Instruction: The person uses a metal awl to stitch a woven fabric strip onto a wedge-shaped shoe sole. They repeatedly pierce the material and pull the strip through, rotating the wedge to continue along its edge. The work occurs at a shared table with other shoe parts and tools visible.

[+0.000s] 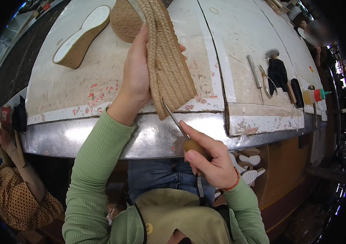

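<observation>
My left hand (137, 67) grips a tan wedge shoe sole (169, 61) wrapped in braided rope, tilted up over the front of the table. My right hand (211, 158) is closed round the yellowish handle of an awl (176, 122), whose thin bent metal shaft points up and left. The awl's tip meets the braided edge near the sole's lower end; whether it has gone into the braid I cannot tell. Behind the held sole lies another sole with a brown patterned underside (125, 22). To its left rests a wedge sole with a white top (84, 36).
On the table's right lie a metal rod (254, 71), pliers (267, 84), a dark-wrapped tool (278, 73) and a bottle with a red and green cap (314, 96). White-soled shoes (249, 166) sit below the metal table edge (79, 138). A person in a dotted top (20, 199) is at left.
</observation>
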Tool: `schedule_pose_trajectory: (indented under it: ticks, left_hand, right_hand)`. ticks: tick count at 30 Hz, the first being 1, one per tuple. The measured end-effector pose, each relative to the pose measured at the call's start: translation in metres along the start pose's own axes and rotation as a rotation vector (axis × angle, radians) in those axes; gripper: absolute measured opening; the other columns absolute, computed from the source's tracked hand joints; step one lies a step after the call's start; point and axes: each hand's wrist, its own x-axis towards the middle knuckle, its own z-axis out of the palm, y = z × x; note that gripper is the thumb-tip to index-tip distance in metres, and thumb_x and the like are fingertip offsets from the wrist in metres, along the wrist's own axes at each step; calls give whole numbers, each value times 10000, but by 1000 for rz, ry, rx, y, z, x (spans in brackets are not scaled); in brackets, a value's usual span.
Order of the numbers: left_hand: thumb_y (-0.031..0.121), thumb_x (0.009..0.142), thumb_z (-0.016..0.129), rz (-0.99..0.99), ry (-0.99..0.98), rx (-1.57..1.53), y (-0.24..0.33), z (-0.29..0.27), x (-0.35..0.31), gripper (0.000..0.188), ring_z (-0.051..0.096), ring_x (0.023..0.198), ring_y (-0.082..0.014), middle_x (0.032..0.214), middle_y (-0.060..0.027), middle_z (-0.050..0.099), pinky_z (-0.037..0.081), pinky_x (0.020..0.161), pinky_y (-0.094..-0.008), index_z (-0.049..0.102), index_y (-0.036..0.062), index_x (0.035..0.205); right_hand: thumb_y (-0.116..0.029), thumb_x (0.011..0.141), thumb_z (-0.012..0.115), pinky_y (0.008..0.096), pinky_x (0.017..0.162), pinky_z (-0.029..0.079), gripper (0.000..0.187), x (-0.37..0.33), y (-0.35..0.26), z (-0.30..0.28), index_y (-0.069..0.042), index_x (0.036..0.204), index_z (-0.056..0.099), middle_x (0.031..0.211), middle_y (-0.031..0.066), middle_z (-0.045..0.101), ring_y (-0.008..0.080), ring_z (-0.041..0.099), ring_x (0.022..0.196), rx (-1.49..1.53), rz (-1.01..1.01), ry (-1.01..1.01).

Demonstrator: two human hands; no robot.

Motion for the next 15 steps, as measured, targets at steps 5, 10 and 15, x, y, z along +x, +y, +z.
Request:
schedule_pose_trajectory:
  ticks: [5, 10, 15]
  left_hand:
    - [468, 1015, 297, 25, 29, 2, -1, 1, -2, 499, 673, 805, -225, 913, -158, 657, 570, 706, -360, 534, 43, 1125]
    - [467, 1013, 302, 66, 104, 34, 1, 5, -7, 497, 665, 795, -221, 906, -158, 652, 568, 704, -355, 538, 41, 1113]
    - [471, 1013, 304, 125, 126, 72, -3, 5, -7, 503, 655, 790, -212, 897, -149, 645, 561, 695, -349, 543, 37, 1102]
  right_hand:
    - [-93, 961, 554, 171, 535, 388, 479, 0, 1, -2, -41, 1421, 432, 926, -1, 615, 12, 441, 563, 128, 40, -42]
    - [-74, 933, 586, 262, 617, 471, 512, -1, -3, 3, -1, 1412, 421, 889, 30, 638, 93, 534, 660, 32, 24, -15]
    - [-33, 888, 619, 314, 826, 492, 518, 4, 4, 13, 40, 1371, 448, 1075, 157, 640, 220, 628, 918, -451, -354, 116]
